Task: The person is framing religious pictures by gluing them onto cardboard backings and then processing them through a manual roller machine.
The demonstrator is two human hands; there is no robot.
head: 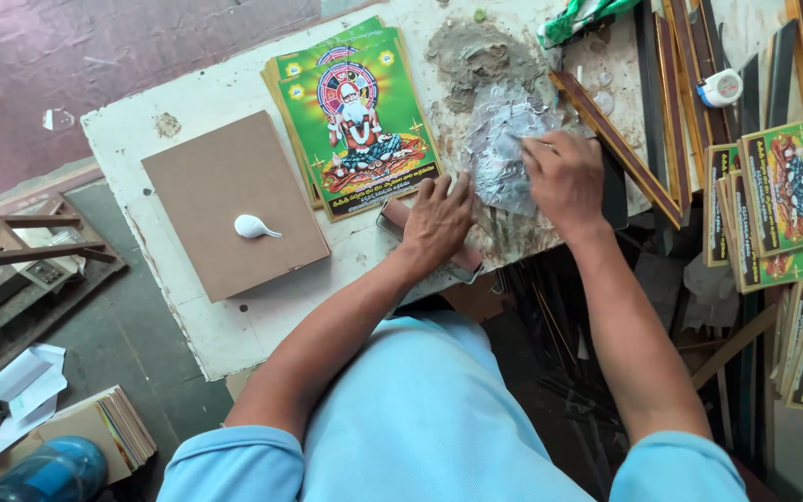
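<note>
My left hand (437, 219) rests flat on the white worktable (197, 107), fingers spread over a small reddish block (395, 215) beside a stack of green printed pictures (357, 116). My right hand (564, 177) presses its fingertips into a grey, glue-caked patch (504, 149) on the table; whether it pinches anything is unclear. A brown board (225, 200) with a white blob of glue (253, 226) lies to the left of the pictures.
Wooden frame mouldings (620, 144) and a tape measure (722, 88) lie at the right. More green pictures (792, 195) are stacked far right. A stack of boards (109, 428), white paper scraps and a blue container (48, 469) sit on the floor at the left.
</note>
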